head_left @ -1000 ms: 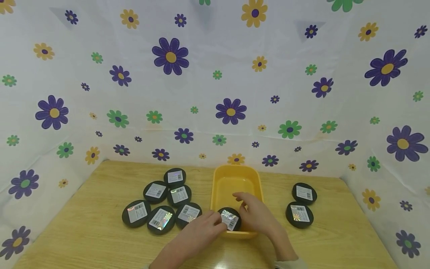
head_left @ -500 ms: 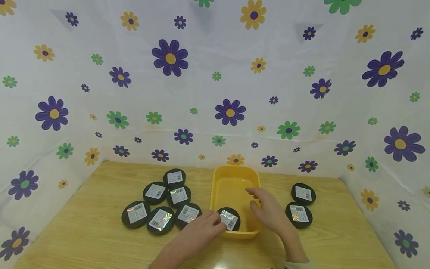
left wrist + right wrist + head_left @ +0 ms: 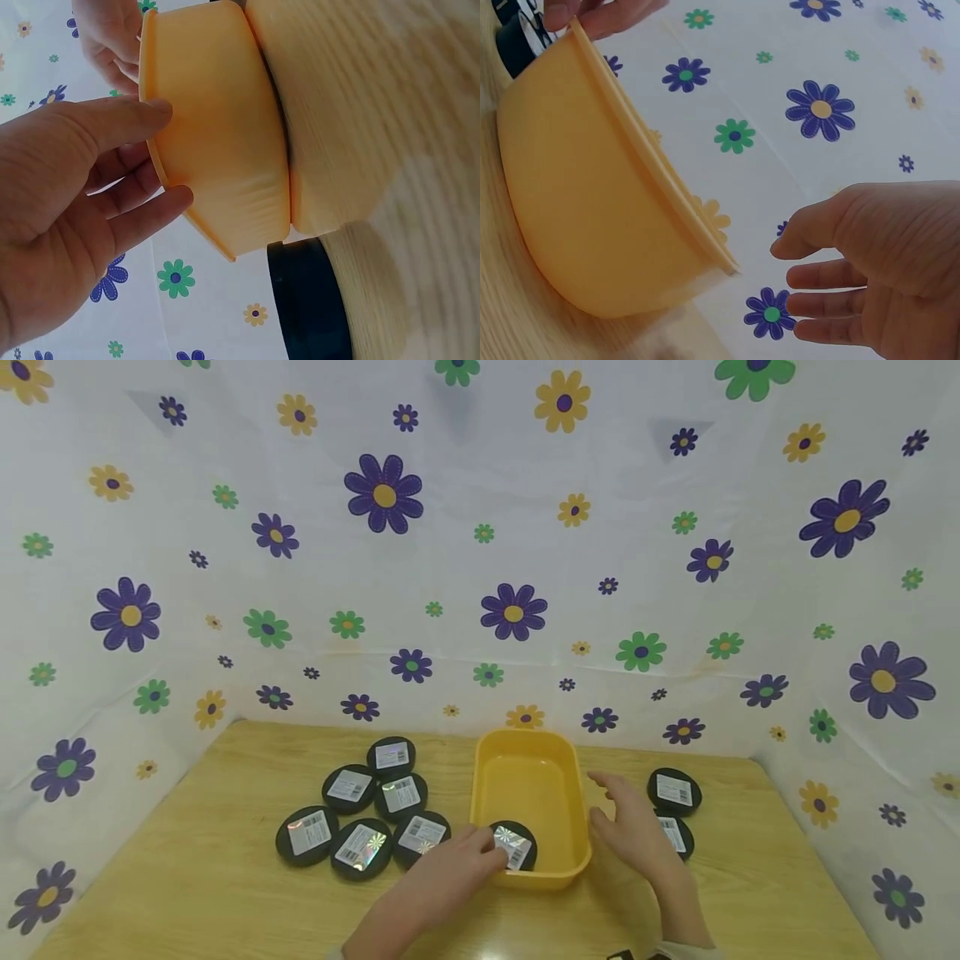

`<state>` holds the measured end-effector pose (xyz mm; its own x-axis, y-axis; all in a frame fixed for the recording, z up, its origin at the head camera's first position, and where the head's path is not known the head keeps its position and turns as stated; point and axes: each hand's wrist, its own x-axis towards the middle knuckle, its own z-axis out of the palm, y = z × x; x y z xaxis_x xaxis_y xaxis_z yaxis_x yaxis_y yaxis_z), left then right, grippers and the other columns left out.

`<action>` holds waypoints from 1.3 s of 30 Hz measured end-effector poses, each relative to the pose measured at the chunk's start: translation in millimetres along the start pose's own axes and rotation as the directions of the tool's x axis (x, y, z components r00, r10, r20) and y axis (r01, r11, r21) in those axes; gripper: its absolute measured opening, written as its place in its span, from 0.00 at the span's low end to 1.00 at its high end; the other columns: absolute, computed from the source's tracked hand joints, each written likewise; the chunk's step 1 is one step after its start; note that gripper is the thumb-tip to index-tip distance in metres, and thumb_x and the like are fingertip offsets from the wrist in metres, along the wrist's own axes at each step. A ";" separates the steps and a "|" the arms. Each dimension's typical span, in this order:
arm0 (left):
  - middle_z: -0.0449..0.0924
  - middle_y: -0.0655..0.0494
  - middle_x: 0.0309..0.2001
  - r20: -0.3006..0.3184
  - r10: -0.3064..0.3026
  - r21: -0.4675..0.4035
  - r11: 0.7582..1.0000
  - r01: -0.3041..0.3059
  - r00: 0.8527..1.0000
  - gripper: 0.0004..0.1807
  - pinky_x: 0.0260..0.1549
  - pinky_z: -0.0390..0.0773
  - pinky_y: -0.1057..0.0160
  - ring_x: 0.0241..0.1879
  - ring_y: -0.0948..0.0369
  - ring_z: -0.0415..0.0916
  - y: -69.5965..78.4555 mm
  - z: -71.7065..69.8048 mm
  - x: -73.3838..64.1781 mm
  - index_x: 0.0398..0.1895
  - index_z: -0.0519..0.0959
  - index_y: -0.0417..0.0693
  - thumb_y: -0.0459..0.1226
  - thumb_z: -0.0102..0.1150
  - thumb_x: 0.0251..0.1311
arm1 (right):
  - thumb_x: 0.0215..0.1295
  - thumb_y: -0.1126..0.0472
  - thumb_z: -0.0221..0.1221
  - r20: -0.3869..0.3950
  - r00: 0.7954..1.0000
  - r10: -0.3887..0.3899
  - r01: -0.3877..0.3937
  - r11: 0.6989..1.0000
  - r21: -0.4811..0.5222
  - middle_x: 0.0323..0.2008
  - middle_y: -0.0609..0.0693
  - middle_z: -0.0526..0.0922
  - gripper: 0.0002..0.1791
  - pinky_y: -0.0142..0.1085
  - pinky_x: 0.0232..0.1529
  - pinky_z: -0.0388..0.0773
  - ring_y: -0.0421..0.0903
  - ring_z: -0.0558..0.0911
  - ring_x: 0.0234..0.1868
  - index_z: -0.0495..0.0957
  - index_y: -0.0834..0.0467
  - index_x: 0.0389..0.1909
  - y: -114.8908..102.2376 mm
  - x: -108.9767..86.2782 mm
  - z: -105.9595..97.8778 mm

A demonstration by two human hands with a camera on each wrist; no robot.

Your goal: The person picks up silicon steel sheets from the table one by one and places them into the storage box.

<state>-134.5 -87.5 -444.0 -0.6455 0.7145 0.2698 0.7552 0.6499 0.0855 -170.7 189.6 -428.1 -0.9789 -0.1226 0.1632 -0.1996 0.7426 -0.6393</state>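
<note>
Pinches yellow tray point(image 3: 531, 797) at near-left corner with left grip point(image 3: 465, 860), presumably for steadiness around black disc point(image 3: 519, 840) inside; holds right grip point(image 3: 630, 825) spread beside tray, apart, likely for clearance.

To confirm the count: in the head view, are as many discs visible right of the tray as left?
No, six discs show left of the tray and only two discs right.
</note>
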 end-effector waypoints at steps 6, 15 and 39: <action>0.67 0.62 0.35 -0.003 -0.045 -0.040 0.998 0.045 0.999 0.02 0.29 0.70 0.72 0.35 0.63 0.65 0.8 1.6 2.8 0.37 0.76 0.56 0.37 0.56 0.67 | 0.64 0.65 0.59 -0.022 0.999 -0.026 0.025 0.999 -0.039 0.63 0.67 0.70 0.31 0.60 0.57 0.73 0.64 0.74 0.59 0.66 0.64 0.69 14.1 -0.1 -17.2; 0.67 0.62 0.34 -0.032 -0.122 -0.127 0.985 0.117 0.992 0.06 0.27 0.69 0.71 0.34 0.63 0.65 3.1 -0.6 2.7 0.34 0.76 0.56 0.34 0.62 0.62 | 0.61 0.62 0.62 0.038 0.995 0.095 -0.089 0.987 -0.135 0.66 0.76 0.60 0.39 0.65 0.58 0.68 0.74 0.65 0.64 0.58 0.67 0.71 41.7 -9.2 -37.6; 0.66 0.63 0.34 -0.110 -0.068 -0.119 0.991 0.055 0.992 0.07 0.27 0.69 0.73 0.35 0.63 0.65 1.4 3.5 -1.4 0.34 0.77 0.57 0.34 0.65 0.60 | 0.56 0.55 0.69 0.010 0.956 0.294 -0.291 0.950 -0.118 0.66 0.83 0.50 0.57 0.71 0.59 0.61 0.82 0.56 0.64 0.41 0.70 0.75 67.9 -26.7 -34.2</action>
<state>-132.9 -86.7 -447.6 -0.6790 0.6359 0.3668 0.7268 0.6527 0.2139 -156.6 265.9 -450.2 -0.9947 0.0946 -0.0391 0.1001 0.8185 -0.5657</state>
